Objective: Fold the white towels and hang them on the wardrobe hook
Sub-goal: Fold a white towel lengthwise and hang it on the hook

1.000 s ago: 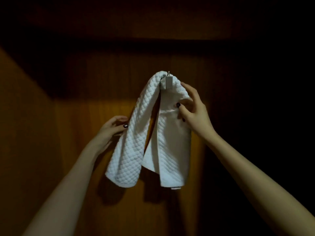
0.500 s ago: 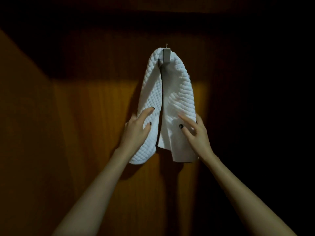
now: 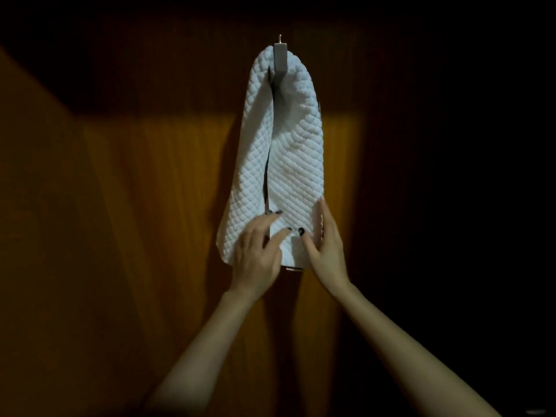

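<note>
At the top centre of the frame, the white towel (image 3: 285, 152) hangs over the hook (image 3: 280, 60) on the wooden wall (image 3: 168, 188). Near its lower end, the left hand (image 3: 257, 254) and the right hand (image 3: 326, 251) press on it with straight fingers, gripping nothing.

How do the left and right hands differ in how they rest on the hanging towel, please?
The left hand lies on the towel's front, fingers spread; the right hand flanks its edge, fingers straight. Right fingertips reach higher than left. Both touch the towel's lower end.
</note>
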Available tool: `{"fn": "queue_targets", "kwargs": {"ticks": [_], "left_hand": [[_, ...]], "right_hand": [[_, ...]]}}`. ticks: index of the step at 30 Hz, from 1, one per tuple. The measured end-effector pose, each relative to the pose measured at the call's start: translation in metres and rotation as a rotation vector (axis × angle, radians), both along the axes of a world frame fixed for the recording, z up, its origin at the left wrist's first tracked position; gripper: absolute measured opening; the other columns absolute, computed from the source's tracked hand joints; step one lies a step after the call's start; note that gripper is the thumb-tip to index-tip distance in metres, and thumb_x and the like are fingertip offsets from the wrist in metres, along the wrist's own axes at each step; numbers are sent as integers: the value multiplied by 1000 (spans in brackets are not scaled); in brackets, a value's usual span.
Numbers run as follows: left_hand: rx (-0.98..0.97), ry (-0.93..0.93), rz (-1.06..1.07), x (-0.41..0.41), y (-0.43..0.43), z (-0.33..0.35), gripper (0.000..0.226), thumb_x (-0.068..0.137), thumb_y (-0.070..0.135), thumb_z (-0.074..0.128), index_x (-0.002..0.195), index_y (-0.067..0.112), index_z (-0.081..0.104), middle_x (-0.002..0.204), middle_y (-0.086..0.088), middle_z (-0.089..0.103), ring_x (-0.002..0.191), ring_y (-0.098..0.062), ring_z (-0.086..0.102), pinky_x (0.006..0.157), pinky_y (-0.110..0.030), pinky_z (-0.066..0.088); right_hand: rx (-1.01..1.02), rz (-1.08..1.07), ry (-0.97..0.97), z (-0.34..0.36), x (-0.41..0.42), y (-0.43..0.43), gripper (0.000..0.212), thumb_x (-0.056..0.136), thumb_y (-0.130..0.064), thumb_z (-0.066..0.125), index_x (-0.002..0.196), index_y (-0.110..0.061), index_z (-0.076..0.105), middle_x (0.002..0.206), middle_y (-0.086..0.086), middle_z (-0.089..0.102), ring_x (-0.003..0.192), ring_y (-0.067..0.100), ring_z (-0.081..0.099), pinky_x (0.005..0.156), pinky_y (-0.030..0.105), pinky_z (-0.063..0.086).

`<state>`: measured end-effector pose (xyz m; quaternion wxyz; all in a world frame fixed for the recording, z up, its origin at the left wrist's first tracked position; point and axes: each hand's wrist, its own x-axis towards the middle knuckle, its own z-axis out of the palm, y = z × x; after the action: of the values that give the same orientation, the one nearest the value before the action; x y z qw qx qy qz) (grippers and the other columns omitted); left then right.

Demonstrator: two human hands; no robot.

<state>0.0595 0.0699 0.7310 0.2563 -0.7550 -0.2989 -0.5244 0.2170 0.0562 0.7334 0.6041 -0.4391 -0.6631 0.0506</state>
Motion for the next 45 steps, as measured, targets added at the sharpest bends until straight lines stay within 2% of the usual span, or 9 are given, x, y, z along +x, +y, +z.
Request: {"fn": "queue_targets", "kwargs": {"ticks": [5,10,18,23,26,30,36,42,45], "left_hand": [[-732,-431,-227,13,12,5,49,93,22,57,138,20,40,129,12,48,116,-8,52,96,-32,48],[-942,-600,-420,9,40,32,71,87,12,67,146,17,26,105,2,62,99,-7,59,89,-20,43],[-743,-665,-376,-14,55,36,34,86,-5,52,108,21,54,95,3,59,78,4,57,74,-19,50],[-701,-515,-329,-23,57,38,30,88,-7,45,93,16,64,101,-3,66,89,9,58,82,-5,43],[-827,-505,-374,-26,63,37,22,91,2,53,95,22,63,109,-4,64,102,-8,60,95,-24,48],[-940,-498,-439,-28,68,36,27,83,12,64,97,34,58,116,-5,62,110,-21,60,96,-49,49],[-803,-515,-420,-32,67,41,24,87,-1,62,104,16,60,107,14,55,113,-7,52,102,-22,42],[-937,-573,-578,-11,72,37,26,86,-1,64,104,17,60,130,-8,55,126,-19,50,97,-25,49],[-930,-579,-588,-8,72,35,27,86,-2,63,107,15,59,135,-9,52,126,-17,49,94,-18,48]], "right_hand": [[-42,65,19,13,19,-5,72,98,-14,53,146,-47,10,141,-28,34,133,-9,36,107,12,34],[-83,101,-149,23,20,3,73,96,-17,59,153,-31,16,149,-34,18,139,-13,18,112,9,18],[-222,-60,-515,-29,32,5,110,87,-33,70,141,-49,-24,160,-13,-9,140,-1,3,115,38,31],[-196,-147,-351,-50,16,14,112,89,-34,68,137,-55,-30,163,-4,3,139,19,36,100,45,49],[-148,-130,-285,-48,-5,20,108,88,-44,66,135,-58,-30,162,-4,11,137,20,40,99,43,47],[-119,-140,-197,-43,-19,36,97,90,-49,63,146,-49,-16,159,-4,26,138,15,40,104,38,41],[72,-223,-129,-55,-2,39,57,93,-13,58,146,-17,39,127,5,63,111,16,56,91,49,50],[6,-214,-368,-42,6,46,66,93,-36,61,150,-20,32,151,6,40,142,23,30,117,42,24],[56,-140,-234,-42,12,42,43,93,-13,60,136,-15,54,136,-2,57,128,10,46,108,41,41]]}}
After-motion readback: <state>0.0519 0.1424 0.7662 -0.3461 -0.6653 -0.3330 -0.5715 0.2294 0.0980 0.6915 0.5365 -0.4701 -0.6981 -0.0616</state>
